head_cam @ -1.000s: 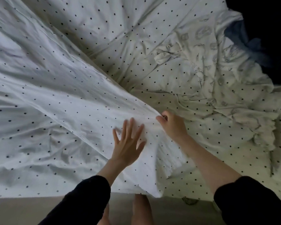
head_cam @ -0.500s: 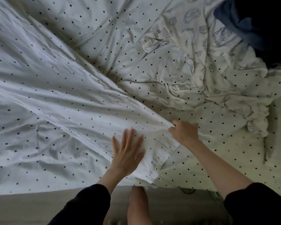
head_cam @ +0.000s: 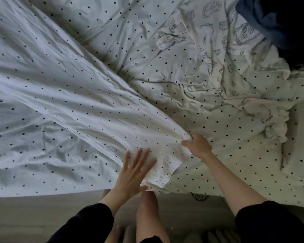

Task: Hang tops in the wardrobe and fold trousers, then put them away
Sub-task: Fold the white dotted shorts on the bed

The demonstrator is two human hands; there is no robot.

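Note:
White trousers with small black dots (head_cam: 81, 102) lie stretched across a bed, running from the upper left down to their elastic waistband near the front edge. My left hand (head_cam: 133, 171) presses flat on the waistband end with fingers spread. My right hand (head_cam: 197, 144) grips a bunched fold of the same trousers at their right edge. A cream printed garment (head_cam: 235, 55) lies crumpled at the upper right. A dark blue garment (head_cam: 277, 23) sits in the top right corner.
The bed is covered by a white dotted sheet (head_cam: 226, 163) of much the same pattern as the trousers. Its front edge runs across the lower frame, with grey floor (head_cam: 33, 213) below. My bare legs (head_cam: 147, 216) stand against the bed edge.
My right hand has pulled the trousers' edge to the right and toward the front edge, drawing the fabric tighter. My left hand stays flat on the waistband end. The view has shifted slightly.

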